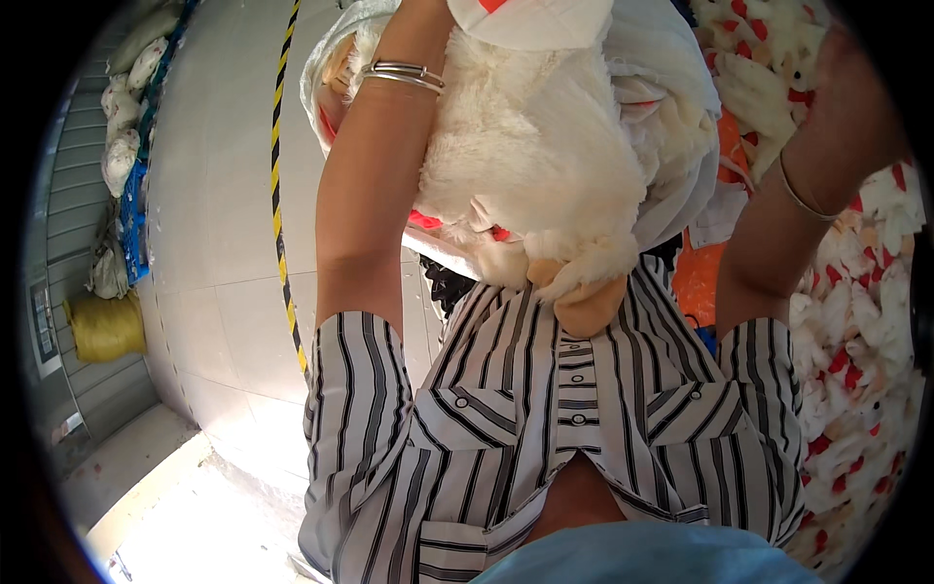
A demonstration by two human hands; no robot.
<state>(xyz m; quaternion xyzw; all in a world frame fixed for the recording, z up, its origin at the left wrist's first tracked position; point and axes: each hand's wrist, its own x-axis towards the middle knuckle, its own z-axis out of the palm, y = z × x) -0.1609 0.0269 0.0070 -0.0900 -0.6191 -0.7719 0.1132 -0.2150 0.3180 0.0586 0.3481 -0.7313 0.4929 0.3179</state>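
Observation:
A cream, fluffy plush piece with small red parts lies over my lap, its tan soft end hanging against my striped shirt. Around and under it is a white cloth sack. A white, rounded flat piece with a red patch is at the top edge. My left forearm crosses the plush's left side, and the hand is beyond the top edge. My right hand reaches out at the upper right, above a pile of plush pieces; its fingers are dark and indistinct.
White plush pieces with red and tan bits cover the right side. Orange material shows beside my right arm. Yellow-black tape runs along the grey floor at left. White sacks, a blue crate and a yellow bundle line the far left.

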